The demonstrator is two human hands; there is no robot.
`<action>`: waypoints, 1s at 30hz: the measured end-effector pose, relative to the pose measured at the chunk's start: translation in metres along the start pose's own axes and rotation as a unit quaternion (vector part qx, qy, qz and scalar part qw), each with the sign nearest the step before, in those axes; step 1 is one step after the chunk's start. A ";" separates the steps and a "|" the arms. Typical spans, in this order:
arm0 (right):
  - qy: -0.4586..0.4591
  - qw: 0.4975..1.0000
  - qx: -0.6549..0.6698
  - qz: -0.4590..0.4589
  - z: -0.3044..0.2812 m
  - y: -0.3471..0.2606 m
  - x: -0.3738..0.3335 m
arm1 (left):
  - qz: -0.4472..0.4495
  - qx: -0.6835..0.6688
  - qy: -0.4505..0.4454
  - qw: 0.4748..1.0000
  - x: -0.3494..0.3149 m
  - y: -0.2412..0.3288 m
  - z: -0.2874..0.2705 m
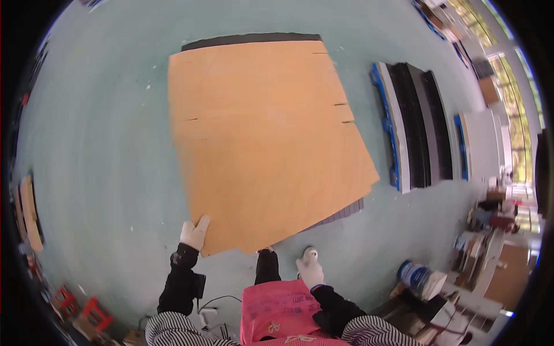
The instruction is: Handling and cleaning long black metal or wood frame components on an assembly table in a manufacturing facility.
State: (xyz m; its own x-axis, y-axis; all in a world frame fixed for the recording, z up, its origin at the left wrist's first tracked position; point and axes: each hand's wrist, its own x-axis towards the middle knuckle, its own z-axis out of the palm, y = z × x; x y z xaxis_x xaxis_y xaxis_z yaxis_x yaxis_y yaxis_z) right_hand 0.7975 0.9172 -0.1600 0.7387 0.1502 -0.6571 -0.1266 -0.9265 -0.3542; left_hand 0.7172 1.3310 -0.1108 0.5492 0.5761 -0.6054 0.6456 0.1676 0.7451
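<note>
The fingers (203, 223) of my left hand (193, 234), in a white glove, are closed at the near left corner of a big brown sheet (265, 132); from my distant place I see one of them on the upper face, a small gap beside it, and I judge that the edge is pinched, though the underside is hidden from me. My right hand (311, 271) is apart from the sheet, in front of the pink apron (280, 303); its fingers look bent, but I cannot tell if they have hold of anything. The sheet lies in the middle of the view, above the green floor (109, 144), and covers most of a dark layer (254, 40), which shows as a strip along the far edge, and a grey ribbed piece (340, 215) at the near right. As for progress, I judge that the covering is mostly done, and the slits in both side edges are already there. The edges are not yet even: the near right corner sticks out, the near edge runs slanting, and only one hand is on the sheet.
</note>
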 end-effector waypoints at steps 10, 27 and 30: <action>0.188 0.959 0.210 0.020 -0.183 -0.037 0.010 | 0.138 -0.014 -0.027 0.990 -0.158 0.175 0.122; 0.244 0.877 0.412 -0.052 -0.248 0.240 0.088 | 0.475 0.330 -0.156 0.801 -0.298 0.295 0.453; 0.228 0.903 0.364 -0.008 -0.263 0.258 0.057 | 0.517 0.371 -0.193 0.747 -0.303 0.307 0.500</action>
State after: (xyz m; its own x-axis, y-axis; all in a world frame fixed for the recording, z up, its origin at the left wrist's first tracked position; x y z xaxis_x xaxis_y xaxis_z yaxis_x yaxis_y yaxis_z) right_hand 0.9805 0.5956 -0.1138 0.9186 -0.1498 -0.3656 -0.3936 -0.4276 -0.8138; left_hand 1.0146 0.8076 0.1616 0.9774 -0.2069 0.0437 -0.1916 -0.7789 0.5972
